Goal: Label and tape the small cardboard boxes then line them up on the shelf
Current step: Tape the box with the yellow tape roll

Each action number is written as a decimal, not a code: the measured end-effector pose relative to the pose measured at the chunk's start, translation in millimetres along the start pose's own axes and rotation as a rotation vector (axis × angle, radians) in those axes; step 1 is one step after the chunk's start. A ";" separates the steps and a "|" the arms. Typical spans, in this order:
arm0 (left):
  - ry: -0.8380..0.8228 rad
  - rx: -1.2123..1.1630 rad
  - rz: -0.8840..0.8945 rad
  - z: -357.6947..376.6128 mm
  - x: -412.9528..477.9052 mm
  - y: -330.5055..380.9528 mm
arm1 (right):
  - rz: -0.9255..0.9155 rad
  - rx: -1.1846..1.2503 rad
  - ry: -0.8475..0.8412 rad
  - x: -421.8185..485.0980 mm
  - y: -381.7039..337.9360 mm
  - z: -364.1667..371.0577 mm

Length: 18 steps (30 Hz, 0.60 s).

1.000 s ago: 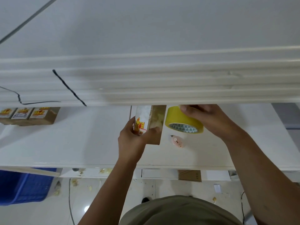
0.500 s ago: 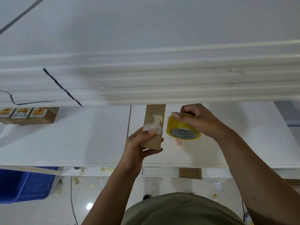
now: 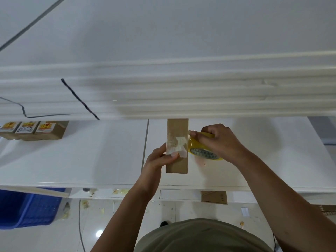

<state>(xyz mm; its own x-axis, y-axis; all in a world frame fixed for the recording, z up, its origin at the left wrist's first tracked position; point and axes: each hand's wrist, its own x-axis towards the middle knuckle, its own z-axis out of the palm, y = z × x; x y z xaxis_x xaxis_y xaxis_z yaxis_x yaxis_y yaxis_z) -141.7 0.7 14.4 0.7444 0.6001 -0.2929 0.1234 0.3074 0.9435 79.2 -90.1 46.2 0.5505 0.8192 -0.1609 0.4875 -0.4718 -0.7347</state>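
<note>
A long brown cardboard box stands over the white shelf board, its plain side up and its top end hidden under the upper shelf edge. My left hand grips the box from the left, thumb pressing a strip of clear tape across its middle. My right hand holds the yellow tape roll against the box's right edge. Three labelled small boxes stand in a row at the far left of the shelf.
An upper white shelf edge overhangs the work area. A small pinkish item lies on the shelf under the tape roll. A blue crate sits on the floor at lower left, and a flat cardboard piece lies below the shelf's front.
My left hand turned the box from its labelled side to its plain brown side. My right hand brought the tape roll against the box, and a tape strip now crosses it.
</note>
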 end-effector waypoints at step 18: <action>0.318 0.014 0.034 -5.3 4.2 9.3 | -0.157 0.620 -0.345 -7.2 8.3 -31.9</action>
<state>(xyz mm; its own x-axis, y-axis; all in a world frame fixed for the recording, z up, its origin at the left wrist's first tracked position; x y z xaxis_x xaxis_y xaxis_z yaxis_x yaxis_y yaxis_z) -140.9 10.0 21.1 0.5063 0.8113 -0.2923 0.1120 0.2742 0.9551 100.9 -110.3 62.3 0.2102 0.9666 -0.1466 0.0125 -0.1526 -0.9882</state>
